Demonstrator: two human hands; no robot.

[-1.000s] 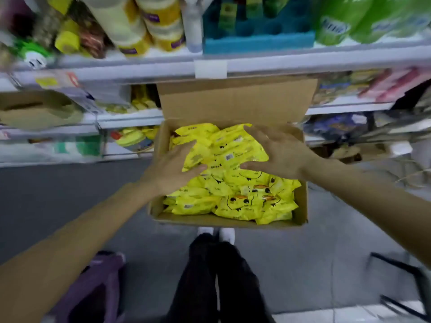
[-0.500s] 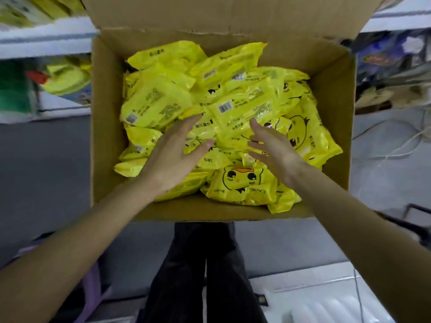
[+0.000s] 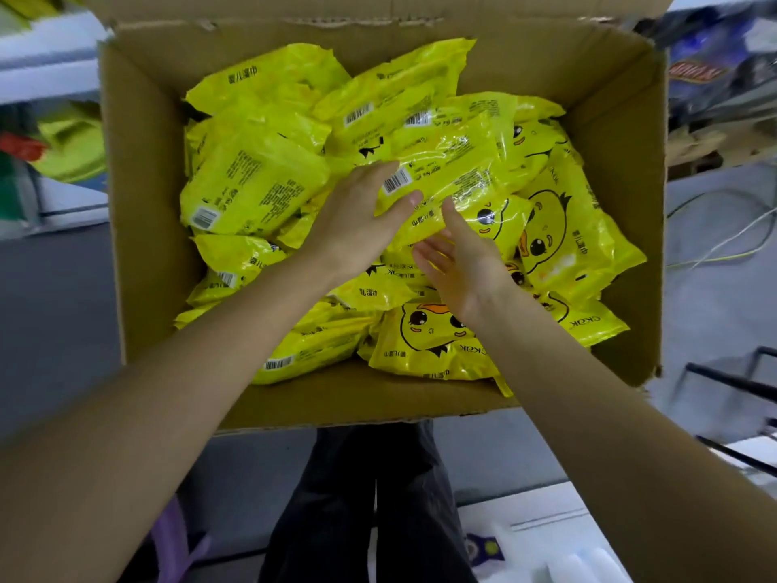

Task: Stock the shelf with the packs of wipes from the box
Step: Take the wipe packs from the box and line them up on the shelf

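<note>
Left hand (image 3: 357, 223) is pinching the top pack (image 3: 454, 170) by its end, mid-box (image 3: 147, 204); right hand (image 3: 460, 256) is lying spread against it; slick film could be slipping free.

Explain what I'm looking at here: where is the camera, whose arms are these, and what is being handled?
There is no machine here. A person wears a wide-angle camera on the head, so the single view looks down along their own two bare arms. An open cardboard box sits in front of them, filled with a loose pile of yellow packs of wipes printed with a cartoon duckling. The left hand grips one end of the top pack, thumb beside its barcode. The right hand is open, fingers straight against that pack's lower edge. Their dark trousers and the grey floor show below; blurred shelves show at the edges.
</note>
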